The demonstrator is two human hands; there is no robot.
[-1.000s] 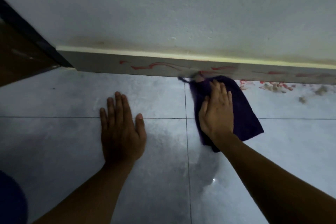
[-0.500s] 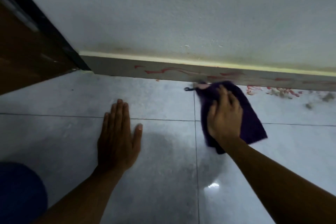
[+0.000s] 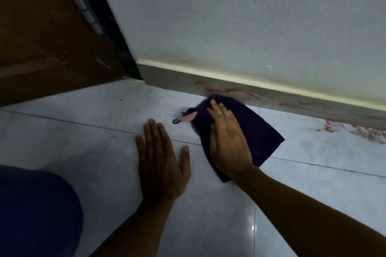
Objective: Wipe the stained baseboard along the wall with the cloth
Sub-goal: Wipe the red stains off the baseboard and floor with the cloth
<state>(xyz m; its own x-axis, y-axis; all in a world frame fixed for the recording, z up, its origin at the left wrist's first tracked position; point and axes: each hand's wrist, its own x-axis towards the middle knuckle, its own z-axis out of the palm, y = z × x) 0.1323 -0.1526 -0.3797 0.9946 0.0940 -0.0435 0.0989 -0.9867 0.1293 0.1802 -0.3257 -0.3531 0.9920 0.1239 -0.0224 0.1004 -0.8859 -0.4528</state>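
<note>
Soft purple cloth (image 3: 259,131), smeared baseboard (image 3: 292,100)

We see a dim, bluish indoor scene, soft and slightly blurred throughout. A small glare spot glints on the floor (image 3: 253,227) (lower right). Straight lines bend toward the wide-angle edges.

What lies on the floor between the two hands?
Head view: the cloth's loop and tag beside bare tile, between the left hand and right hand.
</note>
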